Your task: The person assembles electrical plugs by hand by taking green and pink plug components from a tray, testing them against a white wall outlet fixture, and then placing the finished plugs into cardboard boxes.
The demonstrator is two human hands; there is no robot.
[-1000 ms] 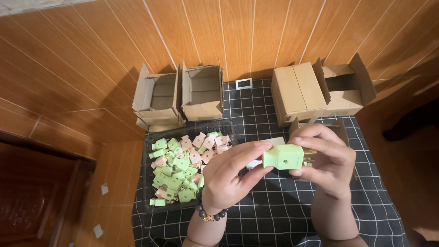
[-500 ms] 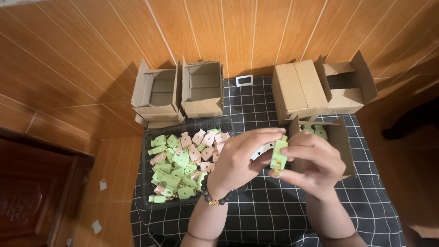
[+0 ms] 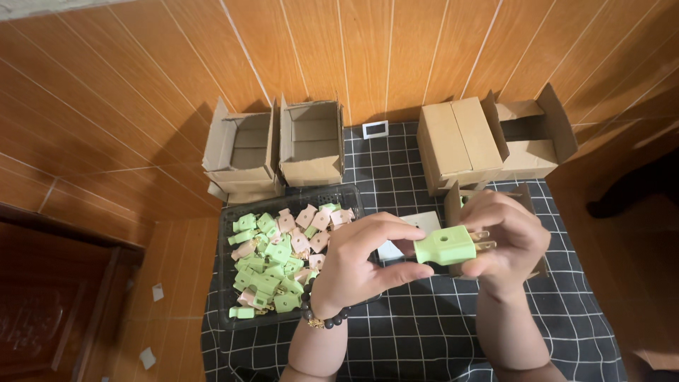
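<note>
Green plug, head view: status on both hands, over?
Left hand and right hand both grip the green plug, prongs pointing right. Black tray of parts left of it. Nothing blocking.

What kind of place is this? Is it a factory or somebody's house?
Probably a home work spot on the floor, not a factory. A checked cloth lies on wooden flooring, with small cardboard boxes and a black tray of green and pink plastic parts. Both hands hold a green plug.
</note>
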